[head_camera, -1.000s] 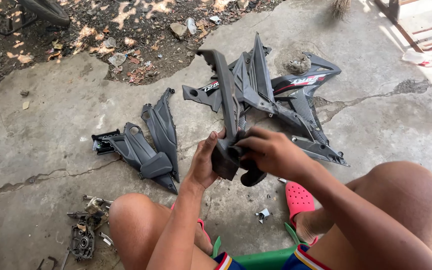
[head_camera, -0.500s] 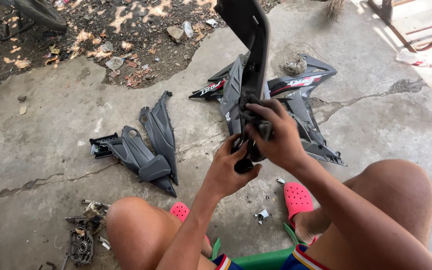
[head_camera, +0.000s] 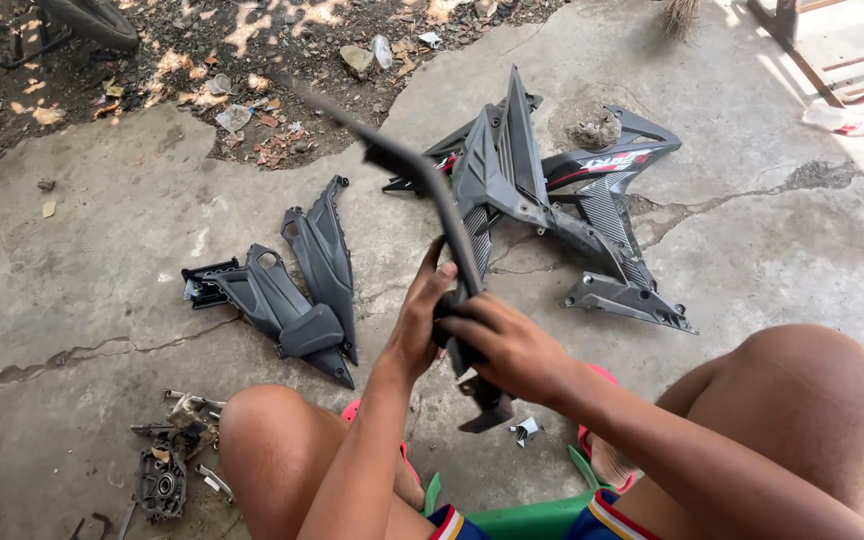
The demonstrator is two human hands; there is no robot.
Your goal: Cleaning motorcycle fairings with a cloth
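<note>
Both hands are closed on one long, narrow, curved black plastic fairing panel (head_camera: 442, 215), held up in front of the knees. The left hand (head_camera: 420, 318) wraps its lower part from the left, thumb up against the edge; the right hand (head_camera: 508, 350) grips just below and to the right, fingers curled over it. The panel's lower end juts out beneath the hands, while its thin upper end sweeps up and to the left, blurred.

It looks light and fairly stiff, though a thin moulding like this would probably flex and could crack at its tabs if twisted; the thicker lower section, where the hands sit, seems the safest hold.

On the cracked concrete floor (head_camera: 102, 290) beyond lies a pile of dark grey and black fairing pieces (head_camera: 552, 190), and to the left a smaller pair of dark grey panels (head_camera: 292, 290). A small metal engine part (head_camera: 162, 480) lies by the left knee.
</note>
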